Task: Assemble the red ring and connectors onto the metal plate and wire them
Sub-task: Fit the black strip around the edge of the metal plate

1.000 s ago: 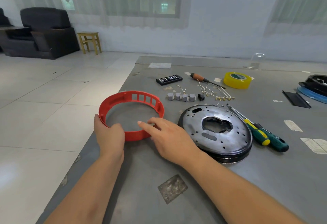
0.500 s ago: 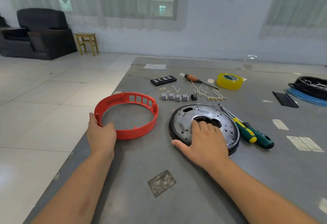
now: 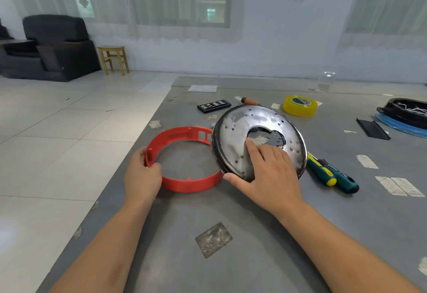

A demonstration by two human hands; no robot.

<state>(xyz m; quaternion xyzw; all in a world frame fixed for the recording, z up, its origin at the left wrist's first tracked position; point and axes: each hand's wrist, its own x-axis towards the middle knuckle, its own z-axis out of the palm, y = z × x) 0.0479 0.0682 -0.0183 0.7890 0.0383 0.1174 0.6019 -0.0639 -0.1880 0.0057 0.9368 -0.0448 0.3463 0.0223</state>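
Two hands work on the grey surface (image 3: 231,269). Left hand (image 3: 142,178) grasps the near-left rim of the red ring (image 3: 184,182), which lies flat. Right hand (image 3: 269,177) holds the metal plate (image 3: 233,135) tilted up on its near edge, thumb at the rim, fingers (image 3: 253,148) reaching into the centre hole; the plate overlaps the ring's right side. Screwdrivers (image 3: 332,176) lie right, yellow tape (image 3: 299,105) beyond.

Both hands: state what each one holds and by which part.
The left hand grips the red ring by its left wall. The right hand holds the tilted metal plate, thumb under its near rim, fingers at the centre hole.
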